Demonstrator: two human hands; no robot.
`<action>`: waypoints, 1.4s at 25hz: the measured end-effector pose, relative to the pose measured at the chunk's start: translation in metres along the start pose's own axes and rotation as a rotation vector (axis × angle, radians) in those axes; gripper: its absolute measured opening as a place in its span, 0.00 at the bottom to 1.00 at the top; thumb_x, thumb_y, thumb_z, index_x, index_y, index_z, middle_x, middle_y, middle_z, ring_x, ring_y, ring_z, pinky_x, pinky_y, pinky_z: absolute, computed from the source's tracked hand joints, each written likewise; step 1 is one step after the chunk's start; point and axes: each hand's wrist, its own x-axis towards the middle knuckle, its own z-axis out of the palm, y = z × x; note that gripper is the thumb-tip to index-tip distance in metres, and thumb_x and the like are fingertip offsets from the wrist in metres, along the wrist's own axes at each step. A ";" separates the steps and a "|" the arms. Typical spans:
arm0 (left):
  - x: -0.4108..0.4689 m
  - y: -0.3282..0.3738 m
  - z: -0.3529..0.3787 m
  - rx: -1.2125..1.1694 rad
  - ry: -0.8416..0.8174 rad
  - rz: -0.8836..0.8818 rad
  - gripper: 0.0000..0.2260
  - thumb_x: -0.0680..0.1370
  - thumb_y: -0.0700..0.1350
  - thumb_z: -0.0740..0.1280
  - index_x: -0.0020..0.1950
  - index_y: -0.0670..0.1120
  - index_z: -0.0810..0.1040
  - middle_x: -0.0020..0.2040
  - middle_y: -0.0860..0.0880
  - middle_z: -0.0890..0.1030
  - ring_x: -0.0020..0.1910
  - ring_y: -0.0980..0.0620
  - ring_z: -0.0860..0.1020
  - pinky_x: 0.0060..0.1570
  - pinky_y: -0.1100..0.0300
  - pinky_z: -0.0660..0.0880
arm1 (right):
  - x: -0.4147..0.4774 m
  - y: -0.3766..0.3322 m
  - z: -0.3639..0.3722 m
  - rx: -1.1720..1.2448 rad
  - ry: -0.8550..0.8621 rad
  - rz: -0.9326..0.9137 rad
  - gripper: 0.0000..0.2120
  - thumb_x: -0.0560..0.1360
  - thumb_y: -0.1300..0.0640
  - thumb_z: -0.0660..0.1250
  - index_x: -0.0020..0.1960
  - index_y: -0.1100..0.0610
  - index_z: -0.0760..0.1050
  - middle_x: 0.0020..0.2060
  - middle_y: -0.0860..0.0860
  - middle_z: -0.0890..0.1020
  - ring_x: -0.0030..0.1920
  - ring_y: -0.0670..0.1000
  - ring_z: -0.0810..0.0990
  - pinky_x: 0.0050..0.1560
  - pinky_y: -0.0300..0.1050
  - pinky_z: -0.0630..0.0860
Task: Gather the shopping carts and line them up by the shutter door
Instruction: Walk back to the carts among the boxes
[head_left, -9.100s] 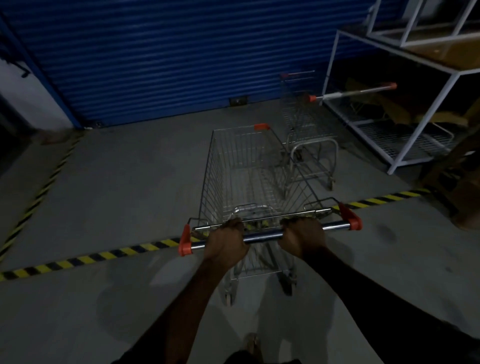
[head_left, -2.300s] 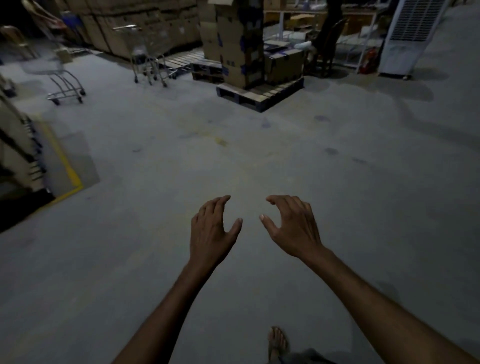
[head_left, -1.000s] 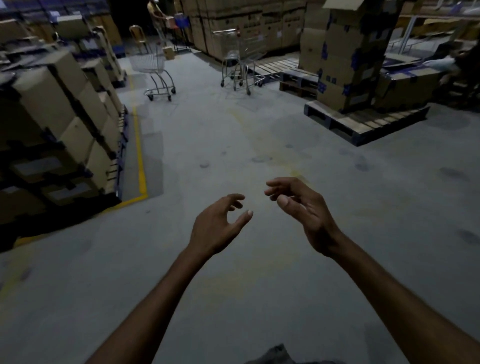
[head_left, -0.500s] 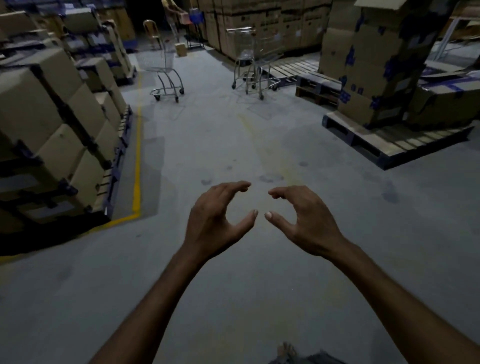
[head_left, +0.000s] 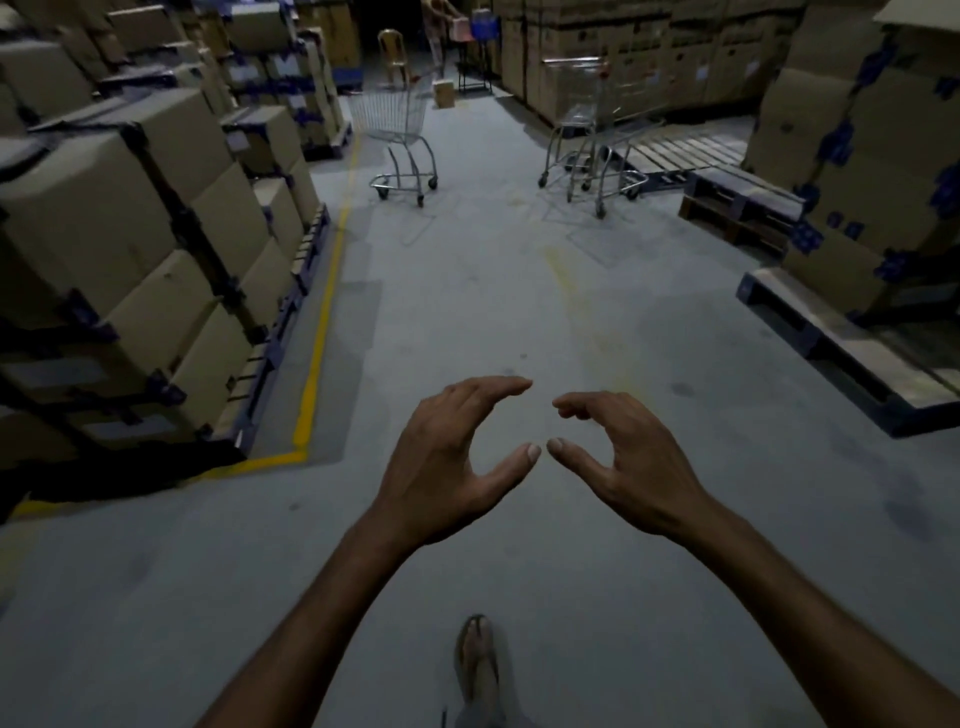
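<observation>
Several distant carts (head_left: 395, 117), dim, blurry

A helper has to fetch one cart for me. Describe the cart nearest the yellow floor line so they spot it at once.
Follow the yellow line along the stacked boxes on the left toward the aisle's far end. The cart stands just right of that line. Unlike the other carts, bunched against the pallets on the right, it stands alone on open floor.
</observation>
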 end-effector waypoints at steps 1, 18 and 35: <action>0.018 -0.027 0.006 -0.007 0.022 -0.031 0.22 0.79 0.52 0.72 0.72 0.54 0.73 0.67 0.59 0.77 0.66 0.59 0.75 0.62 0.48 0.73 | 0.027 0.003 0.004 0.006 0.015 -0.021 0.23 0.78 0.34 0.64 0.67 0.45 0.74 0.57 0.39 0.79 0.57 0.39 0.75 0.57 0.48 0.76; 0.380 -0.330 0.059 0.063 -0.057 0.073 0.29 0.79 0.53 0.71 0.78 0.55 0.65 0.74 0.56 0.71 0.74 0.55 0.68 0.70 0.54 0.67 | 0.431 0.169 0.070 -0.251 0.157 0.039 0.25 0.78 0.39 0.65 0.71 0.48 0.72 0.59 0.45 0.80 0.59 0.47 0.76 0.56 0.50 0.73; 0.753 -0.603 0.159 0.145 -0.053 -0.022 0.30 0.79 0.55 0.70 0.78 0.54 0.65 0.74 0.56 0.71 0.75 0.54 0.67 0.70 0.51 0.68 | 0.839 0.417 0.102 -0.241 0.113 -0.077 0.28 0.78 0.41 0.69 0.74 0.50 0.69 0.67 0.47 0.76 0.66 0.50 0.74 0.62 0.46 0.68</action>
